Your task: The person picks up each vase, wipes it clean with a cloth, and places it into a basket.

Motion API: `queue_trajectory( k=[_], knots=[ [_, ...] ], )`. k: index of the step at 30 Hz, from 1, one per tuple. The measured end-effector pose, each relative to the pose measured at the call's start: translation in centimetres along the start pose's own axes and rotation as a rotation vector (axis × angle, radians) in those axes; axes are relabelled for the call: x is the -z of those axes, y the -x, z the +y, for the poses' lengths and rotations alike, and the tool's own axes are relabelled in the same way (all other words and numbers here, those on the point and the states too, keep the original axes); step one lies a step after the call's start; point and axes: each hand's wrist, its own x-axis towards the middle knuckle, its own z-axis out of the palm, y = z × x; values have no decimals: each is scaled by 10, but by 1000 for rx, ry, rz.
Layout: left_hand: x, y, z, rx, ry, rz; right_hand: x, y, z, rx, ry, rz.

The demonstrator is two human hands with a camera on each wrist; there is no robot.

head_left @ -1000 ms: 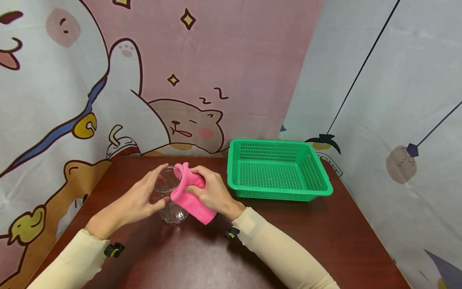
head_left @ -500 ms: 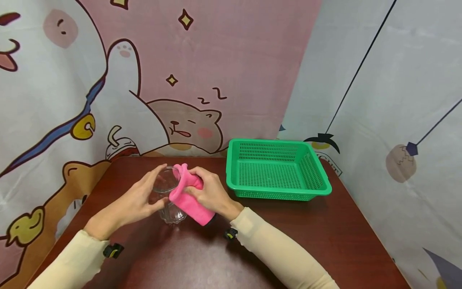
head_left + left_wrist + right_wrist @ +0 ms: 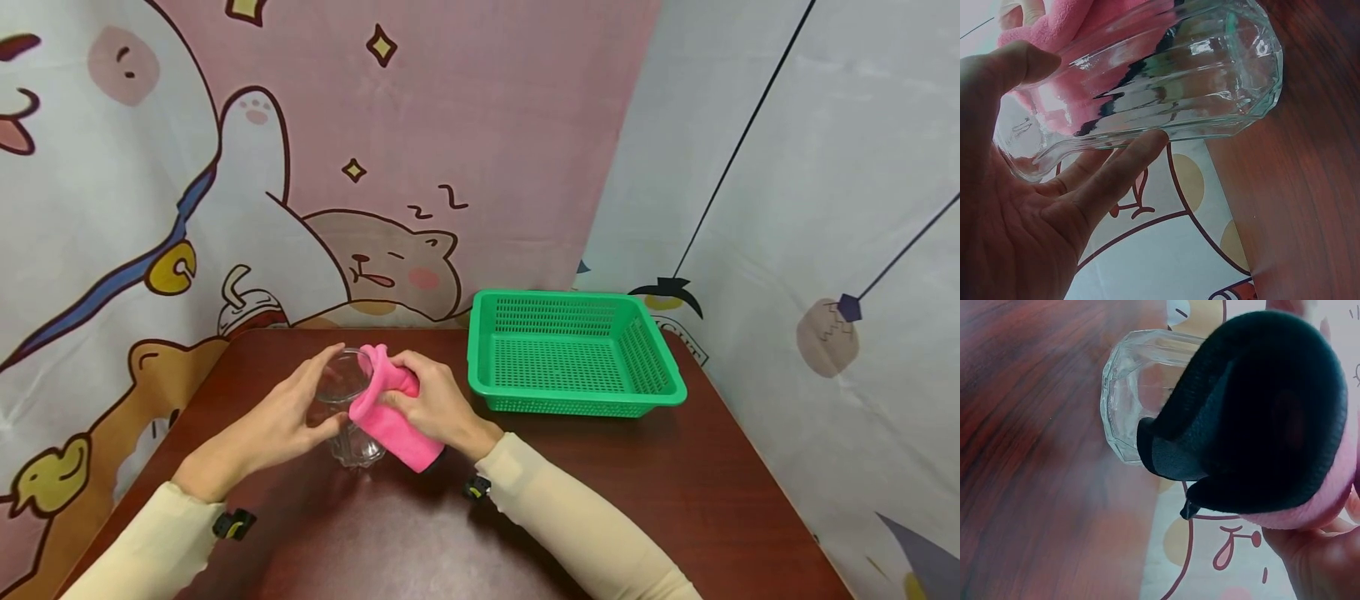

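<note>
A clear fluted glass jar [image 3: 354,446] stands upright on the table, its round mouth at the top. My left hand [image 3: 273,421] grips it from the left, thumb on the near side and fingers on the far side, as the glass jar [image 3: 1210,81] in the left wrist view shows. My right hand [image 3: 438,404] holds a pink fluffy cloth [image 3: 401,437] against the jar's right side, near the rim. In the right wrist view, the cloth's black backing [image 3: 1241,412] curls into a hollow and covers part of the jar.
A green perforated plastic basket [image 3: 480,379] sits at the back right of the dark red-brown wooden table [image 3: 600,508]. Behind the table hangs a cartoon-printed fabric backdrop [image 3: 517,167], and another side of it runs along the right.
The head view has shifted slightly, moving the scene a little to the left. Both hands, the jar and the cloth keep nearly the same positions relative to each other.
</note>
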Motion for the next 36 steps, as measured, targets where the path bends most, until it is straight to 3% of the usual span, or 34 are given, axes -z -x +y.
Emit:
queue_trajectory(
  k=[21,36],
  knots=[
    [-2,0,-2,-6,7,10,-6,1,5,20,193,-129],
    [-2,0,-2,-4,26,13,-8,4,14,-23,237,-230]
  ],
)
